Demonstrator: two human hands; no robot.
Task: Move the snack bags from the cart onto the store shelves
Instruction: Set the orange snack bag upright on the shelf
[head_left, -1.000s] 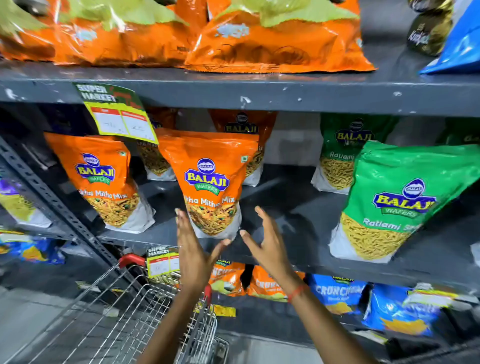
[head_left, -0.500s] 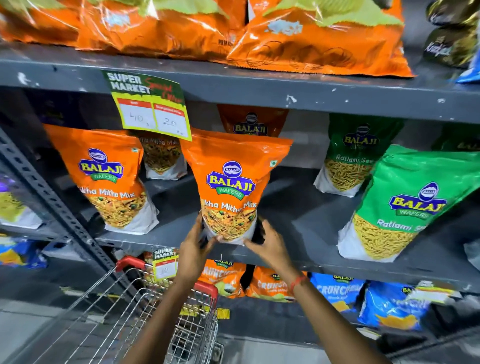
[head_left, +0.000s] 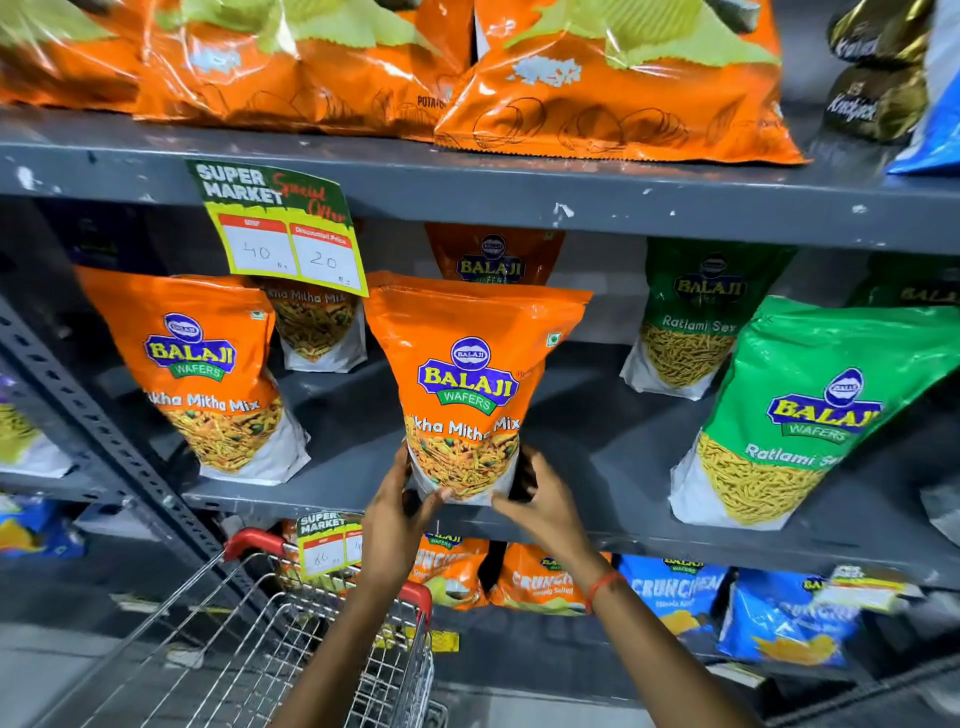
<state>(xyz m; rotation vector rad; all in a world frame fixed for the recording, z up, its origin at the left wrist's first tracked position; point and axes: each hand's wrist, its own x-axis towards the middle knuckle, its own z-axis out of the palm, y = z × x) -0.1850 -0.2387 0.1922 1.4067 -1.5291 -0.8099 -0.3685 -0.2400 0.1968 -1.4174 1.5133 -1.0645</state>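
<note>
An orange Balaji mix bag stands upright at the front of the grey middle shelf. My left hand grips its lower left corner. My right hand holds its lower right side, fingers wrapped behind it. Another orange mix bag stands to the left, and two more stand behind. The wire cart with a red handle sits below my left arm; its inside looks bare where visible.
Green Balaji sev bags stand on the right of the same shelf. Orange chip bags fill the top shelf. A price tag hangs from its edge. Blue and orange bags lie on the lower shelf. A slotted upright runs along the left.
My hands were open and apart below the bag one second ago. They have closed in and now clasp its bottom on both sides. The view has moved closer to the shelf.
</note>
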